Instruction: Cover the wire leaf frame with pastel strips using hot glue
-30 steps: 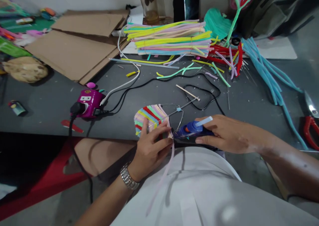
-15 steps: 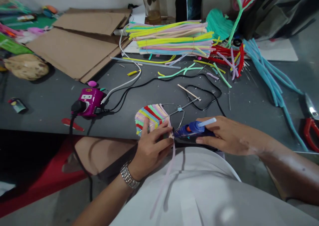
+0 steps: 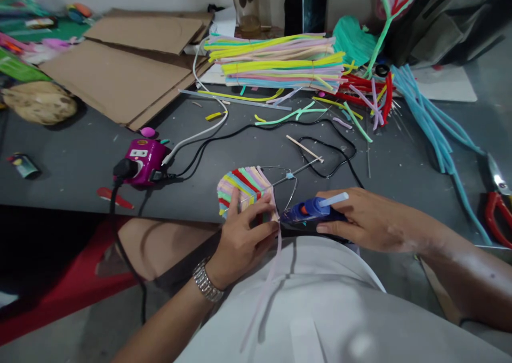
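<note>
Past the hands (image 3: 242, 240) (image 3: 380, 219) — looped black cable (image 3: 316, 121) blocks.

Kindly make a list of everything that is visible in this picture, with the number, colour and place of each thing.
hot glue gun: one, blue, front centre
woven pipe-cleaner panel on wire frame: one, multicoloured, table's front edge
pipe-cleaner bundles: two, multicoloured, table's back
cardboard sheets: at least two, brown, back left
power socket: one, magenta, left of centre
loose pipe cleaners: many, pale blue, right
cutters: one pair, red handles, right edge
table: one, dark grey
wristwatch: one, silver, left wrist
left hand: one, gripping panel
right hand: one, gripping gun
</note>
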A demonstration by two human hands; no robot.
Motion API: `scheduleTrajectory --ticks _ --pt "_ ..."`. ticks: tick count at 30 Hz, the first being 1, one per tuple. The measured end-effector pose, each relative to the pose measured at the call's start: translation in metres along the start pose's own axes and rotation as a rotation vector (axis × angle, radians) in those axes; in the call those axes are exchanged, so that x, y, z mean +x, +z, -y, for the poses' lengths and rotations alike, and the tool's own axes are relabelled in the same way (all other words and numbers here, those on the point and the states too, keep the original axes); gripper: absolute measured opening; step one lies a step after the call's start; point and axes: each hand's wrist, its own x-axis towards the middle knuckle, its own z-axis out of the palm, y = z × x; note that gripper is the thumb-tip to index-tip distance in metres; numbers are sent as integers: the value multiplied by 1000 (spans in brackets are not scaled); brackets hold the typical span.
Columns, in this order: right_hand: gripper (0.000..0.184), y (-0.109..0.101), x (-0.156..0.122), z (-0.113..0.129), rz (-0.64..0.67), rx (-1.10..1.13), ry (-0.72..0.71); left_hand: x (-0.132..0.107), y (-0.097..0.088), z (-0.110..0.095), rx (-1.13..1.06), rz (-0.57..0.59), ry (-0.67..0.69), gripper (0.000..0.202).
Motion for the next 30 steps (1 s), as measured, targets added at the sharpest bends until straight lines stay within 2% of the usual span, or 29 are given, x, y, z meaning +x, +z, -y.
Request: scheduleTrajectory --ticks 8,22,30 --pt "23 0 -1 0 -11 3 -35 -2 1 2 0 13 -14 14" --pt "24 -4 0 5 24 31 -6 -3 0 2 1 21 -16 14" --pt "23 1 -2 0 -6 6 -25 -1 0 1 -1 3 -14 14"
